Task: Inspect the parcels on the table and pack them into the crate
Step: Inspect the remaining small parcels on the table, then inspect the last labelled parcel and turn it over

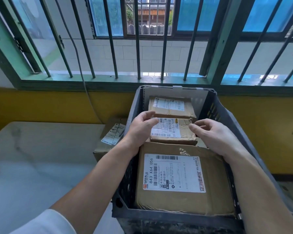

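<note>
The left grip (142, 127) and right grip (211, 132) are loosely spread, flanking the middle parcel (176, 130) inside the crate (215, 112); contact unclear. The far parcel (171, 106) lies beyond both grips, the big parcel (174, 196) nearer than them.

Crate (227, 119) right of surface (41, 157). Inside, front to back: near parcel (174, 198), middle parcel (181, 129), far parcel (171, 107). Fourth parcel (108, 137) outside, just left of crate.
</note>
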{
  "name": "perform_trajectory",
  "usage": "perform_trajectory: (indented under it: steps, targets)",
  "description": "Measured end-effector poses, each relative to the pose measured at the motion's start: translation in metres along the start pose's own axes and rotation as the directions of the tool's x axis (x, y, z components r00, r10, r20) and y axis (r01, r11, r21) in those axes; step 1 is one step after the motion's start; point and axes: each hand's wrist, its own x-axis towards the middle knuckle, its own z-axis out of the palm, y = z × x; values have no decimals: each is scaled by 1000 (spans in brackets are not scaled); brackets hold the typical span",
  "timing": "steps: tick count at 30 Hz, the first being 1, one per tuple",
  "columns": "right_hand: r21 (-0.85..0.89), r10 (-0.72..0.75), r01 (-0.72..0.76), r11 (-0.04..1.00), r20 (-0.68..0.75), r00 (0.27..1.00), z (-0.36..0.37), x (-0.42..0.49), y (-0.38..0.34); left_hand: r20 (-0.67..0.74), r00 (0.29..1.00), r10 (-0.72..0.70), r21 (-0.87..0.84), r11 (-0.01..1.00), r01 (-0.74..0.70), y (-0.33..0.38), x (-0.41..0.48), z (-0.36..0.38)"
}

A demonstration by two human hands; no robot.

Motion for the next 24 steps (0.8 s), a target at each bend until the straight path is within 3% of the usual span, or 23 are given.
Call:
perform_trajectory:
  steps: [7,12,18,24]
  targets:
    - [86,-124,145,986,-211,970,8,-16,-25,-12,965,264,103,960,-261,7,-18,-7]
    - [170,-242,297,940,-282,928,37,-35,-61,-44,938,345,52,938,-342,9,-34,-32]
    - [331,-313,385,861,-251,916,85,-62,-116,-84,940,331,1,943,-333,-1,-50,-85]
    - [404,-335,375,835,-167,927,169,-86,-163,-130,964,233,-54,969,-242,-33,-75,-170]
